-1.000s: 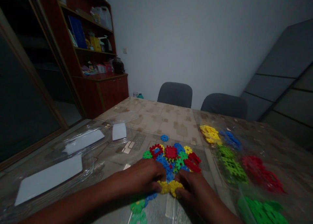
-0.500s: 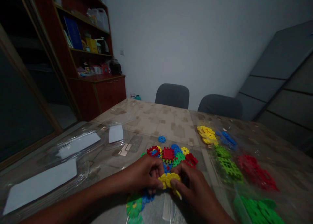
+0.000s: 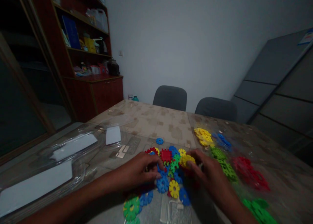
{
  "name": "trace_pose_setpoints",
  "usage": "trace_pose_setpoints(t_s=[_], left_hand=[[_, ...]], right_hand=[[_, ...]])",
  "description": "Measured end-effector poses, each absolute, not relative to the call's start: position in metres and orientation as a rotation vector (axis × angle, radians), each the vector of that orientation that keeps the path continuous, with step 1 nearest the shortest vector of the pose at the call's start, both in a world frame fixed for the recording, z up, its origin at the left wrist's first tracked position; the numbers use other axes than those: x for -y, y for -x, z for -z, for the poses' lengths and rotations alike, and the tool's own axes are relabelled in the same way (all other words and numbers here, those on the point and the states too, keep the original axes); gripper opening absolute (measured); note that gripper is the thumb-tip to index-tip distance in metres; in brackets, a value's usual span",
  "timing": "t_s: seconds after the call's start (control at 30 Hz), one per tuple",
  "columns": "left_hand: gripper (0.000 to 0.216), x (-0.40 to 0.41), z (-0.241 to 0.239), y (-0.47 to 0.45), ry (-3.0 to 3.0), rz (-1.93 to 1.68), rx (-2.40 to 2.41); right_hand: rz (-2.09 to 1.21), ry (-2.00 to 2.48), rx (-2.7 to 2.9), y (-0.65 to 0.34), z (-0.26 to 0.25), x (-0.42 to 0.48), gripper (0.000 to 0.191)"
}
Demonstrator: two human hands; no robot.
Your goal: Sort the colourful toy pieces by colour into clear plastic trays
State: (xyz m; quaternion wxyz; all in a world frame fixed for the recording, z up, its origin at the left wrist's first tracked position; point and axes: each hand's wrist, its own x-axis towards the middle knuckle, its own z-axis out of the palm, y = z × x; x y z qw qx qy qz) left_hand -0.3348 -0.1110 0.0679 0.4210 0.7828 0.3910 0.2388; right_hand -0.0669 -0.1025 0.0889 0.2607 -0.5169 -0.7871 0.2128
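Observation:
My right hand [image 3: 204, 167] pinches a cluster of yellow notched discs [image 3: 187, 160] between thumb and fingers, over the right side of the pile. My left hand [image 3: 144, 168] has its thumb and fingers curled at the edge of a blue notched disc [image 3: 162, 184]. Around them lie a red square block [image 3: 166, 155], green toothed pieces [image 3: 175, 163] and a single yellow disc [image 3: 174, 188]. Another blue disc [image 3: 184, 196] rests to its right. Left of these, partly under my left forearm, is a green disc [image 3: 131, 207] beside blue ones.
On the right, clear trays hold yellow pieces [image 3: 203, 136], blue pieces [image 3: 222, 141], lime-green pieces [image 3: 223, 163], red pieces [image 3: 250, 173] and green pieces [image 3: 259, 211]. Clear plastic packaging with white cards [image 3: 39, 184] lies left. Grey chairs [image 3: 170, 97] stand behind the table [image 3: 156, 119].
My hands have moved apart. The right hand has carried the yellow discs up and to the right, while the left hand has let go of them and moved to the blue discs.

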Motion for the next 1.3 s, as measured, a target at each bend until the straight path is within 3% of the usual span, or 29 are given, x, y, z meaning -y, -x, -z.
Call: trace_pose_setpoints(t_s=[0.13, 0.27, 0.47, 0.6, 0.83, 1.07, 1.3], left_hand=[[0.012, 0.103, -0.069, 0.343, -2.058, -0.613, -1.01], [0.011, 0.098, -0.069, 0.348, -2.064, -0.615, -1.059], [0.01, 0.094, -0.067, 0.353, -2.143, -0.574, -1.067], [0.009, 0.09, -0.068, 0.36, -2.229, -0.498, -1.145], [0.031, 0.088, -0.075, 0.38, -2.292, -0.263, -1.409], [0.042, 0.092, -0.086, 0.382, -2.274, -0.003, -1.554], [0.056, 0.093, -0.078, 0.371, -2.313, 0.026, -1.349]], right_hand=[[-0.334, 1.679, 2.019, 0.027, -0.107, 0.044, 0.02], [-0.319, 1.871, 1.839, -0.006, -0.111, -0.022, 0.012], [-0.501, 2.02, 1.638, -0.037, -0.108, -0.06, 0.026], [-0.556, 1.912, 1.687, -0.035, -0.119, -0.038, 0.016], [-0.78, 1.373, 2.24, 0.043, -0.112, 0.072, 0.027], [-0.573, 1.51, 2.567, 0.078, -0.079, 0.102, 0.024], [-0.765, 1.552, 2.702, 0.097, -0.066, 0.11, 0.04]])
